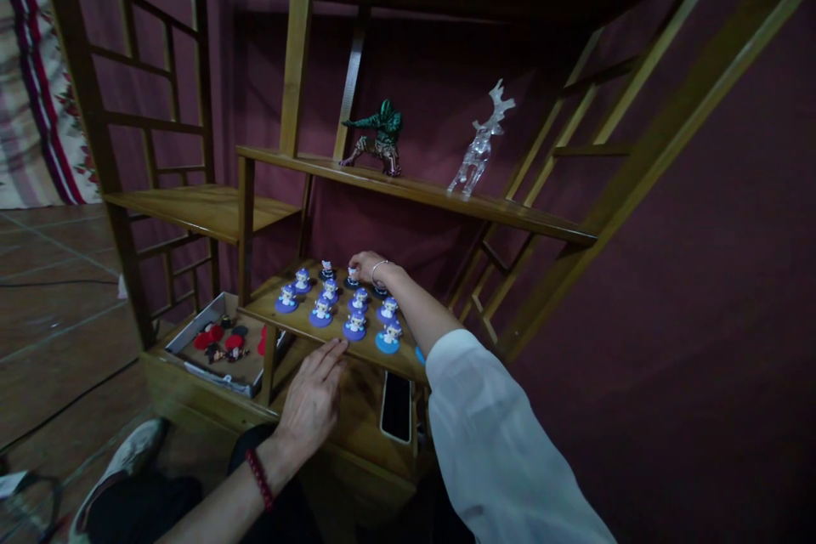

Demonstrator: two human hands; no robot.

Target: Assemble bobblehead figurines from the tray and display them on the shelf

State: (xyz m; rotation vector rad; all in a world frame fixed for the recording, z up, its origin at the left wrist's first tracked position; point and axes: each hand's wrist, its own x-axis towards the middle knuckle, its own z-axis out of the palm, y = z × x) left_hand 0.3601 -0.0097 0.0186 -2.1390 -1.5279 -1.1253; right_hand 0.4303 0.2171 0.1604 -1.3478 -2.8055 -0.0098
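Observation:
Several small white-and-purple figurines on round bases, one of them a front figurine (354, 325), stand in rows on a low wooden shelf (299, 321). Behind them are dark-based figurines, including one at the back left (327, 269). My right hand (366, 265) reaches over the rows, its fingers closed round a dark-based figurine (352, 278) in the back row. My left hand (315, 387) rests at the shelf's front edge, palm down with fingers stretched out, holding nothing. A front figurine with a light blue base (388, 338) stands beside my right forearm.
A shallow box (246, 388) with red- and black-based figurines sits at the lower left. A phone (396, 408) lies below the shelf. On the upper shelf (421, 184) stand a green figure (382, 138) and a clear deer (477, 149). Wooden posts flank both sides.

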